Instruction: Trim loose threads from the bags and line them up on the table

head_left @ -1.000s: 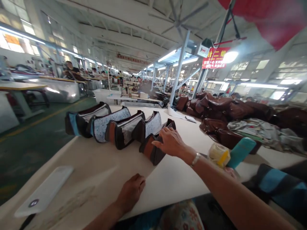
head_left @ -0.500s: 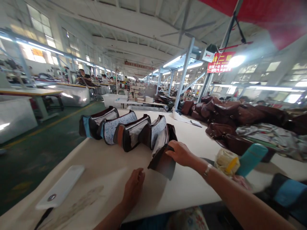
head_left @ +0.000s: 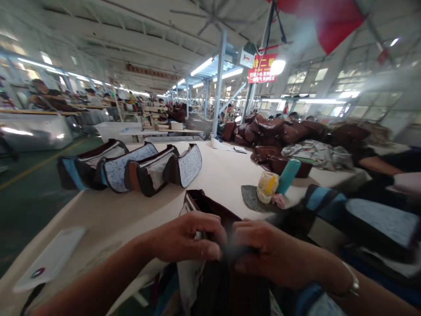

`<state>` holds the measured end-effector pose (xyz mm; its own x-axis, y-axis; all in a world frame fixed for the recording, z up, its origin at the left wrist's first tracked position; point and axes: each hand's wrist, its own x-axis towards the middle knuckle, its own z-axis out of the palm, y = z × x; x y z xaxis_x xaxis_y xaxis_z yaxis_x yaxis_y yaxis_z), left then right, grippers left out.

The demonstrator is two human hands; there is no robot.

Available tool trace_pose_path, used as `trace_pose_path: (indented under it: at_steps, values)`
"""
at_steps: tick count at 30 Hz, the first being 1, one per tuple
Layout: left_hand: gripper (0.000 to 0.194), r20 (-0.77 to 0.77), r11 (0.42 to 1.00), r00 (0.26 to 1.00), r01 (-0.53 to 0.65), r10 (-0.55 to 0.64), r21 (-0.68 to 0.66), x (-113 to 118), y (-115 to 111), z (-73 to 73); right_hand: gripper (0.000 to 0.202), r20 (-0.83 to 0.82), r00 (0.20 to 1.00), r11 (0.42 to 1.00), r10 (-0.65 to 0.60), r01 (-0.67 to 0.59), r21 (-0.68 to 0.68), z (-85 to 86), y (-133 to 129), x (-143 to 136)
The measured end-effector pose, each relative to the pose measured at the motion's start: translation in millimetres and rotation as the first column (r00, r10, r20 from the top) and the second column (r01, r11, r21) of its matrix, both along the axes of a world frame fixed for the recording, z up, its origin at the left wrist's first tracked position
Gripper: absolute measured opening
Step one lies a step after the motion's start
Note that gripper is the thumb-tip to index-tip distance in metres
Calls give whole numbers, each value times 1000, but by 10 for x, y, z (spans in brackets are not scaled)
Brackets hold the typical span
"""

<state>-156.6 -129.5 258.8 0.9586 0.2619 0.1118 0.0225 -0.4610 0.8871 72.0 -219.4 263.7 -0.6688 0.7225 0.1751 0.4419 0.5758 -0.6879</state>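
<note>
From where I sit at the remote end, I have both hands on one dark bag (head_left: 226, 285), upright at the near edge of the counter (head_left: 223, 171), its mouth open and showing a brown inside. My left hand (head_left: 187, 235) has a narrow grip on the rim, fingers bent over it and thumb along it; my right hand (head_left: 263, 250) grips the same rim just beside it (the fingertips there are blurred). I cannot tell whether the bag touches the counter.

Farther out, at the left, a row of four bags (head_left: 158, 169) stands on the counter, pale linings showing. A white flat device (head_left: 51, 259) lies nearer me, a dark cable (head_left: 32, 299) at its end. To the right, a teal cylinder (head_left: 288, 175) leans beside a pale yellow bundle (head_left: 267, 186), with a pile of brown bags (head_left: 269, 131) behind. A co-worker's forearm (head_left: 379, 164) shows at far right.
</note>
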Motion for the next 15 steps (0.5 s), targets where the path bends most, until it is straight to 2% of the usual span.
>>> trace_pose_path:
  at_steps: [3,5,11,15]
  values:
    - [31,-61,996,995,81,-79,42,153,-86,-5,15,-17,999,999,-37,36,-9,-144,-152,143]
    - [22,-107,996,991,81,-77,37,251,-153,2,15,-32,999,999,-40,39,-25,-198,-232,211]
    - [15,-199,997,979,53,-42,49,475,-260,20,14,-96,994,996,-48,41,-74,-238,-332,398]
    - [7,-273,997,962,18,2,69,600,-285,-1,23,-136,990,991,-44,26,-128,-253,-342,503]
